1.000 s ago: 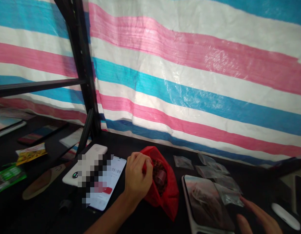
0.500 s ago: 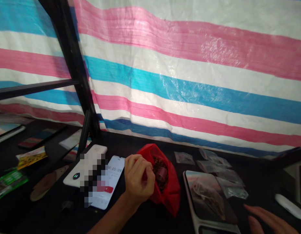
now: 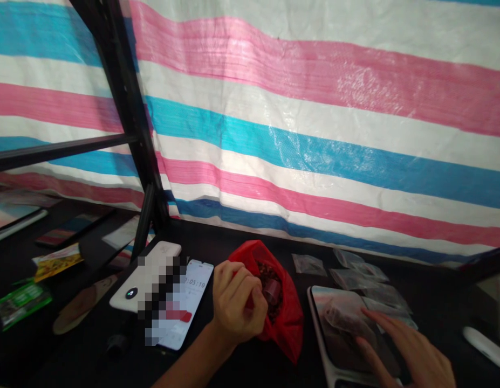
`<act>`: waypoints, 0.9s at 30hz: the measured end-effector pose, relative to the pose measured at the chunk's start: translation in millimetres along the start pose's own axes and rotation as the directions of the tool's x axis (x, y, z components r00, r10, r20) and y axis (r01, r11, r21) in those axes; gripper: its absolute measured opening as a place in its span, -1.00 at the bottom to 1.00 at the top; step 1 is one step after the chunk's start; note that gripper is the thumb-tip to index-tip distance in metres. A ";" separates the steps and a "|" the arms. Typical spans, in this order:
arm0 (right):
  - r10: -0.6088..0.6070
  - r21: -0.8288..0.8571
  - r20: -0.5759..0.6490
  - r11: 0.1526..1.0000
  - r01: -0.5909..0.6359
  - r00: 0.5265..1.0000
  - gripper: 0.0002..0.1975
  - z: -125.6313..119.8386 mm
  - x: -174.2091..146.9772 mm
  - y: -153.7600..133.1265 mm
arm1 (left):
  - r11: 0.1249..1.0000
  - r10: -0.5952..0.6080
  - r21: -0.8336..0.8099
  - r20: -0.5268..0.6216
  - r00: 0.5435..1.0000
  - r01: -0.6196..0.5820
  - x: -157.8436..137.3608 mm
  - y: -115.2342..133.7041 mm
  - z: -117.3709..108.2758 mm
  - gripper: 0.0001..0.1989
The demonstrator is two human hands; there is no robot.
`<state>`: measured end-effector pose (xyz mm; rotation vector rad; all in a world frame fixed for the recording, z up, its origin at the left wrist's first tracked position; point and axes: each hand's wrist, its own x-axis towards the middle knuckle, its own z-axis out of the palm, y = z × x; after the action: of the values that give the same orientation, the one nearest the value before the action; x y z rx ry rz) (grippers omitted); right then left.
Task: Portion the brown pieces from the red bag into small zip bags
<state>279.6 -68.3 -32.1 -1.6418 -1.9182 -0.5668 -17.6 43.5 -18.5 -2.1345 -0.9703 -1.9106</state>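
My left hand (image 3: 239,302) is closed around the left edge of a red plastic bag (image 3: 288,323). Small brown pieces fill the bag's mouth, and a clear reddish cup (image 3: 271,291) rests among them. To the right, a kitchen scale (image 3: 320,345) carries a clear plastic bag (image 3: 338,318) on its shiny top. Over the scale's right side reaches my right hand (image 3: 415,345), thumb and fingers apart around the clear bag's right side, partly covering it. Whether the fingertips touch the bag, I cannot tell.
Several small clear zip bags (image 3: 385,296) lie behind the scale. A phone (image 3: 195,293) showing a timer and a white device (image 3: 163,256) lie left of my left hand. Farther left are a green packet (image 3: 21,302) and a yellow packet (image 3: 57,261). A black metal frame (image 3: 130,118) stands behind.
My right hand has moved left from beside the scale to over the clear bag on it. My left hand stays closed at the red bag. The view has shifted slightly.
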 end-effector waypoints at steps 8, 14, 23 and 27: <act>-0.087 0.070 0.067 0.994 0.082 0.994 -0.63 19.8 8.4 6.3 | 1.000 -0.002 -0.009 -0.006 1.000 0.002 1.1 -2.5 0.0 -0.83; -0.083 0.299 0.097 0.953 0.051 0.992 -0.73 18.0 63.7 -43.0 | 0.999 -0.048 -0.017 -0.020 0.999 0.048 0.8 -8.5 1.0 -0.82; -0.167 0.277 0.422 0.960 0.049 0.891 -0.62 52.1 126.4 -103.4 | 0.997 -0.068 0.033 -0.032 0.997 0.069 5.0 -10.5 -1.5 -0.79; -0.138 0.294 0.388 0.955 0.020 0.911 -0.56 57.1 120.3 -103.3 | 0.997 -0.066 0.042 -0.050 0.997 0.068 7.3 -10.6 -3.7 -0.79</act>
<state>157.5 41.5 5.8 -1.5836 -2.2439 0.0379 -26.3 52.8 -14.4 -2.0473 -1.0771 -1.9421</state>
